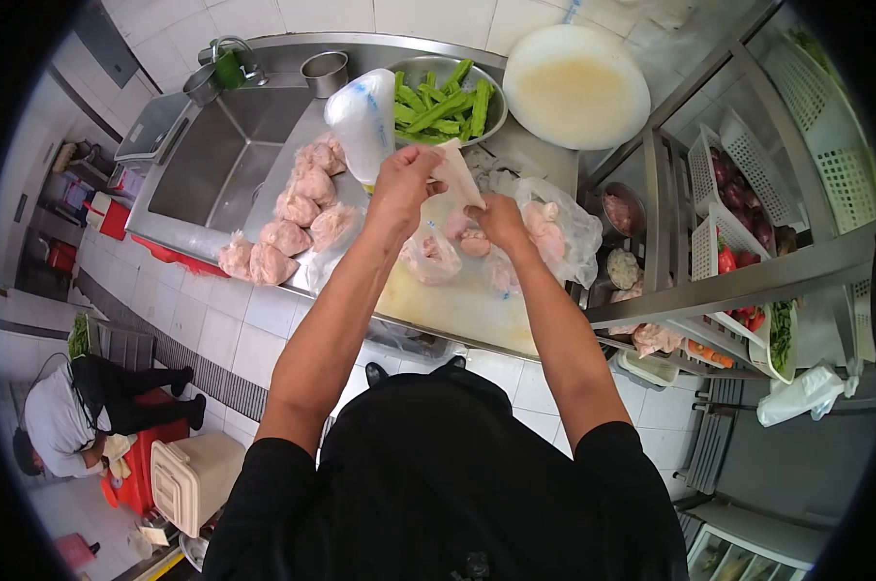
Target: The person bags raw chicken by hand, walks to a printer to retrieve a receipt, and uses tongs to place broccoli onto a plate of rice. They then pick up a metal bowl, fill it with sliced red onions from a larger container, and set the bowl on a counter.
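Note:
My left hand (406, 186) is raised over the counter, its fingers closed at the left side of a pale, thin sheet or bag (460, 176). The lower right end of this piece is pinched by my right hand (497, 219). Just behind my left hand stands a roll of clear plastic bags (362, 121). Below my hands, a bagged portion of raw meat (431, 255) lies on the cutting board (448, 308). More raw meat in a large open plastic bag (552, 232) is right of my right hand. Several tied bags of meat (298, 208) sit in rows at the left.
A metal bowl of green vegetables (445, 102) and a round white board (576, 87) stand at the back. The sink (227, 155) is left, a metal rack (748, 290) with vegetable baskets right. Another person (65, 416) bends over a red container at lower left.

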`<state>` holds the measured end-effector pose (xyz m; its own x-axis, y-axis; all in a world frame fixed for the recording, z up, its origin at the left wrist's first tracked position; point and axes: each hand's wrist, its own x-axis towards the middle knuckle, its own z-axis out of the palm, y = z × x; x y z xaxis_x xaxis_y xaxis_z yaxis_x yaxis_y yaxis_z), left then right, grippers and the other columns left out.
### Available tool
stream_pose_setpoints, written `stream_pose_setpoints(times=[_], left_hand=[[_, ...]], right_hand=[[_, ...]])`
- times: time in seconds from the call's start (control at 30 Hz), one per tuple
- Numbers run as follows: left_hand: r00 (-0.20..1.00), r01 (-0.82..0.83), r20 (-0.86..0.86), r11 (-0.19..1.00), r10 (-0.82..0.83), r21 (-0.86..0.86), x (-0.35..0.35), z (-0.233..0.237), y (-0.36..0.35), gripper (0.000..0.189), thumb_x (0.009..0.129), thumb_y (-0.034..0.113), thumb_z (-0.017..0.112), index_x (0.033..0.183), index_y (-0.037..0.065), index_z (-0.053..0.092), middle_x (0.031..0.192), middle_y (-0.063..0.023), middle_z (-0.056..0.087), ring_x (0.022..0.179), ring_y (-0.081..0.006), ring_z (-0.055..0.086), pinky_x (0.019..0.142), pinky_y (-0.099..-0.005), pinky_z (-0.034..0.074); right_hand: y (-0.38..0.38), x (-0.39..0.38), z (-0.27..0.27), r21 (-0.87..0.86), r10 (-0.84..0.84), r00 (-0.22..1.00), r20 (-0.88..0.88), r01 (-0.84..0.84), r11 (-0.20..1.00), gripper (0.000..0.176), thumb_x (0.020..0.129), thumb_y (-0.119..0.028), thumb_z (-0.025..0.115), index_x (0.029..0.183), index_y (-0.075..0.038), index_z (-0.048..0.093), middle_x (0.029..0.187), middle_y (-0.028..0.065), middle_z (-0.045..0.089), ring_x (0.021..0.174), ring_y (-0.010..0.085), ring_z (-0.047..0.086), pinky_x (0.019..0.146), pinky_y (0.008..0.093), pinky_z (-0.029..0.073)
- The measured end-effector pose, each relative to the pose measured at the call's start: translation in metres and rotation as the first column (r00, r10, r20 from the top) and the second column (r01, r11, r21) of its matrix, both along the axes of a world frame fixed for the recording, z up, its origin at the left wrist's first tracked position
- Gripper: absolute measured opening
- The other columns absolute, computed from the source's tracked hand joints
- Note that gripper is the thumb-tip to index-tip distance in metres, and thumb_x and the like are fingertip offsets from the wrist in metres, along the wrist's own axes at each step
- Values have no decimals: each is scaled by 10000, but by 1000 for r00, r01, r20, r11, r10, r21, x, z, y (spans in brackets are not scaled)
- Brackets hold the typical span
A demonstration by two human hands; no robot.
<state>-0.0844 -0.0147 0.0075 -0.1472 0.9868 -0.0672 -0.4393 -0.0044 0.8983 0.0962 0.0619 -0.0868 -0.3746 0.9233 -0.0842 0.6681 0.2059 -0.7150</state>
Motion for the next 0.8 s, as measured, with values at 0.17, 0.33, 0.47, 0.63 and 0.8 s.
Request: stream_pose_setpoints(times=[0.17, 0.33, 0.47, 0.63, 0.8], left_hand=[[961, -142, 248, 987, 119, 76, -41, 1, -37, 252, 920, 182, 554, 1122, 31, 556, 1142, -111, 604, 1059, -256, 591, 930, -458, 523], [821, -481, 425, 863, 381, 154, -125, -30, -119, 214, 923, 130, 553, 1109, 26, 569, 1090, -108, 638, 1060, -231, 614, 922, -412, 520], [598, -742, 349, 663, 721, -99, -175, -86, -239, 145, 913, 106, 537, 1011, 6, 578, 1021, -104, 641, 960, -215, 630, 866, -383, 528], [381, -788, 248, 453, 891, -416, -210, -276, -349, 171, 868, 89, 539, 985, -29, 581, 886, -109, 647, 783, -202, 642, 594, -268, 511], [133, -705, 379, 356, 916, -613, -187, -408, -295, 159, 860, 112, 565, 944, -18, 599, 877, -111, 639, 805, -241, 634, 721, -338, 556]], right_hand=[[5, -12, 31, 92, 57, 994, -90, -49, 995, 216, 817, -190, 689, 981, -53, 722, 836, 187, 674, 746, 342, 642, 731, 396, 492], [-21, -48, 86, 207, 367, 910, -190, -329, 922, 342, 817, -173, 704, 1143, -76, 673, 995, 105, 670, 786, 188, 611, 701, 319, 497], [-4, -28, 68, 83, 254, 932, -260, -240, 967, 349, 838, -186, 697, 1174, -99, 665, 975, 21, 644, 750, 110, 568, 645, 259, 478], [-7, 0, 61, -117, 0, 969, -247, -30, 993, 295, 873, -201, 672, 1130, -57, 677, 867, -11, 624, 689, 61, 535, 592, 209, 438], [-21, -2, 51, -143, 18, 988, -155, -40, 989, 276, 884, -201, 660, 1099, -29, 676, 784, -17, 612, 667, 51, 524, 587, 203, 433]])
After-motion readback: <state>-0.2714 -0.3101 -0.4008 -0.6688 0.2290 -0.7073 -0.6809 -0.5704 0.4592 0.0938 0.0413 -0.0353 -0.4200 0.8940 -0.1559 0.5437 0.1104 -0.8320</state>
